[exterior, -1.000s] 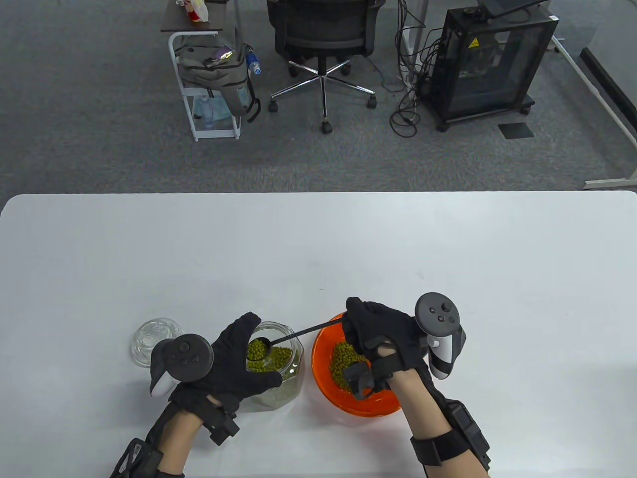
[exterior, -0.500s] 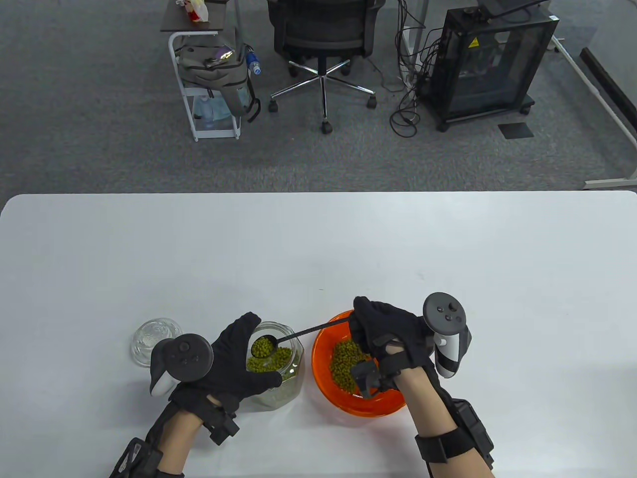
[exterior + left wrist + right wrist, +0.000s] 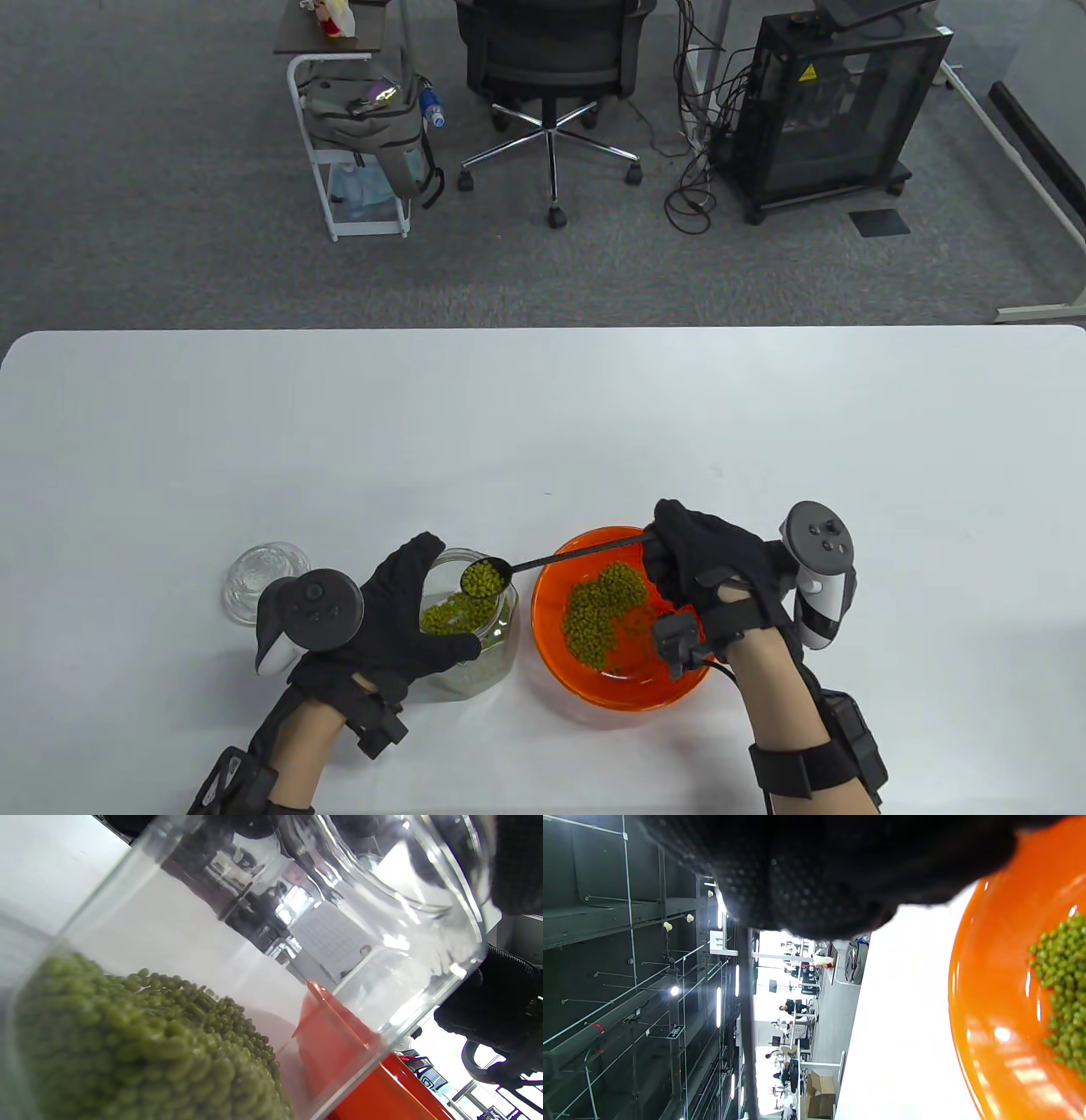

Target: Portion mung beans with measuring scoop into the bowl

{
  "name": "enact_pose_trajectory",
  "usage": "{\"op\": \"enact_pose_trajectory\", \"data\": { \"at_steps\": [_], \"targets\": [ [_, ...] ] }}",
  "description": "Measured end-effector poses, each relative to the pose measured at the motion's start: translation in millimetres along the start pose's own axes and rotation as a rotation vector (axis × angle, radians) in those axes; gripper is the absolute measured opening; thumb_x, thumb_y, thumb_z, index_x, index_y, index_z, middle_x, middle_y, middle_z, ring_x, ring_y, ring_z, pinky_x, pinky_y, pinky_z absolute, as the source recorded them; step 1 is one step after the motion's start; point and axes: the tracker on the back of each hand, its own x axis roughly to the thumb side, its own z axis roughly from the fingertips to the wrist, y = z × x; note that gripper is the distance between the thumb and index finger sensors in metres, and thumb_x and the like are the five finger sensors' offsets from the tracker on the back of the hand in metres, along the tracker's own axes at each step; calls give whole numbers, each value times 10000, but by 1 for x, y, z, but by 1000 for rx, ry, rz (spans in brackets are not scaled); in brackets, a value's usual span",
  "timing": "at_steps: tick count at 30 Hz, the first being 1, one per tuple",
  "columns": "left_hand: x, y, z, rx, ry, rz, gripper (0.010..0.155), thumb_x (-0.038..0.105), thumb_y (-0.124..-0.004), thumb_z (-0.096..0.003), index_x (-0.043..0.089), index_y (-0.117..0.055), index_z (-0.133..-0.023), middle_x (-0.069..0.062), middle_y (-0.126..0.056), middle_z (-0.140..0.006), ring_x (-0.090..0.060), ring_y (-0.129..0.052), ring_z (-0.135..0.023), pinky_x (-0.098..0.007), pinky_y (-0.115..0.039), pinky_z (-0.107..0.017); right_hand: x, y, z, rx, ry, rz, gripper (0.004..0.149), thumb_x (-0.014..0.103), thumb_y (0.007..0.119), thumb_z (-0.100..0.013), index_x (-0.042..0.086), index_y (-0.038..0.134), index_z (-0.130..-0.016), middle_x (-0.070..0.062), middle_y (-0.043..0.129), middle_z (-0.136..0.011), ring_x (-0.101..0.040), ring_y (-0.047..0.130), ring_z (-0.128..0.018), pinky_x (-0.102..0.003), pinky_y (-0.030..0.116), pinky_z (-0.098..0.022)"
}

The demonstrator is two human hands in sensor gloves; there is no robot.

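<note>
A clear glass jar holding green mung beans stands near the table's front edge, and my left hand grips it from the left. The left wrist view looks through the jar at the beans. My right hand holds the thin black handle of a measuring scoop. Its bowl is heaped with beans and hangs over the jar's right rim. To the right sits the orange bowl with a pile of beans, also seen in the right wrist view as the orange bowl.
The jar's glass lid lies on the white table left of my left hand. Beyond the far table edge stand an office chair, a small cart and a black cabinet.
My right hand has moved right and lifted the filled scoop out of the jar, towards the orange bowl. The left hand stays on the jar.
</note>
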Motion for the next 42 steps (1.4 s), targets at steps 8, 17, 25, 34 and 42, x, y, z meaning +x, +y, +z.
{"op": "enact_pose_trajectory", "data": {
  "at_steps": [8,17,25,34,42],
  "targets": [
    [0,0,0,-2,1,-4,1239,830,-880,-382,29,-266,-1101,-281,-394,-1155,-588,-567,-1051,-741,-543,-723,-1,-47,4,-40,5,-11,435,467,784,-490,93,1001,-531,-105,1037,-395,-210,993,-161,-341,863,-133],
    [0,0,0,-2,1,-3,1241,831,-879,-383,28,-264,-1102,-283,-391,-1154,-587,-566,-1052,-740,-542,-724,-22,-93,7,-95,24,20,435,473,788,-490,98,1002,-535,-104,1036,-403,-211,991,-170,-340,861,-142],
    [0,0,0,-5,0,-6,1238,831,-875,-386,29,-261,-1102,-281,-389,-1156,-586,-564,-1053,-740,-541,-723,-36,-106,8,-131,56,116,434,474,796,-484,97,1003,-539,-109,1033,-412,-219,989,-178,-347,858,-152],
    [0,0,0,-10,0,-2,1235,831,-872,-389,32,-259,-1103,-281,-387,-1156,-589,-561,-1053,-740,-540,-724,-28,-105,13,-189,-38,339,432,488,802,-474,115,1004,-555,-106,1031,-444,-227,989,-216,-351,857,-181],
    [0,0,0,-10,1,-2,1234,829,-872,-390,33,-257,-1104,-282,-385,-1157,-589,-562,-1053,-740,-539,-724,-1,-81,30,-230,-279,570,434,505,806,-457,138,1006,-574,-97,1030,-483,-236,990,-247,-355,856,-213]
  ]
}}
